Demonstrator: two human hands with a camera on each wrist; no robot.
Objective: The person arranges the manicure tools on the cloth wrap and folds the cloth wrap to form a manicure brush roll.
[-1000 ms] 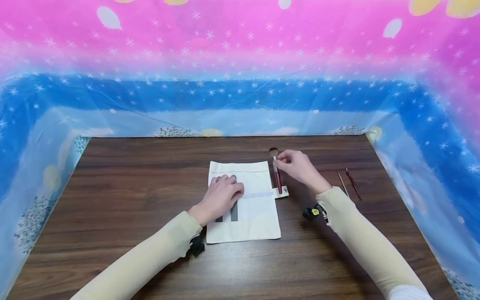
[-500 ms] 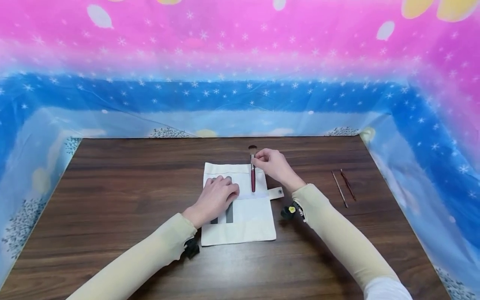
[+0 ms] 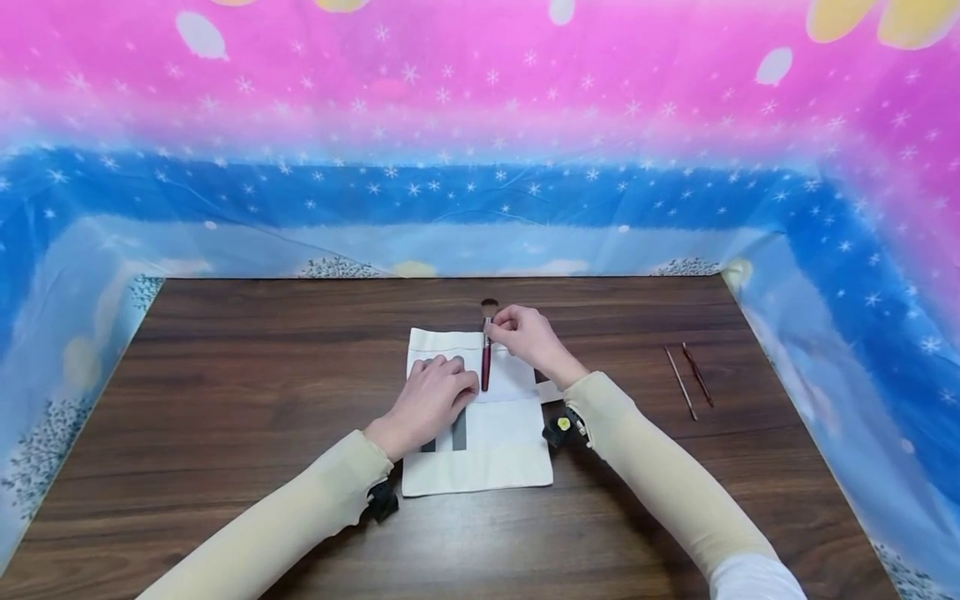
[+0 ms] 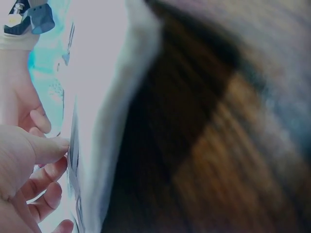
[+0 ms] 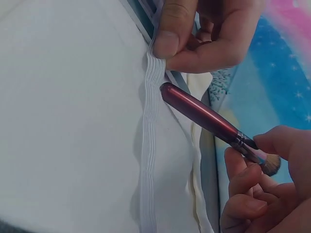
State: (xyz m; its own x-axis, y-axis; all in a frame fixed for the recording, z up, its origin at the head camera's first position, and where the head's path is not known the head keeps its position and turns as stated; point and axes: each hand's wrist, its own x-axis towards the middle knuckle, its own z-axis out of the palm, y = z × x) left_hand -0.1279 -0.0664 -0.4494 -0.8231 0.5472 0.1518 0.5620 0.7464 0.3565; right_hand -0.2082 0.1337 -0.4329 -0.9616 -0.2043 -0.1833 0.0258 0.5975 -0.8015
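Note:
A white cloth brush roll (image 3: 510, 446) lies unfolded on the table, with grey stripes on its left half. My left hand (image 3: 429, 398) rests over that half; the right wrist view shows its thumb and finger pinching the white elastic band (image 5: 149, 131) that runs across the cloth. My right hand (image 3: 531, 340) pinches a makeup brush (image 5: 204, 116) near its metal collar, bristles pointing away and dark red handle towards me. In the right wrist view the handle's end is beside the band, close to the left fingertips; whether they touch I cannot tell.
Two thin slender sticks, one light (image 3: 680, 383) and one dark reddish (image 3: 697, 375), lie apart on the right of the wooden table (image 3: 262, 358). A short strap (image 3: 550, 392) sticks out from the roll's right side. A printed curtain (image 3: 480, 192) surrounds the table.
My right hand has carried the makeup brush leftward, from beside the strap to over the cloth next to my left hand. The left hand has stayed in place on the roll.

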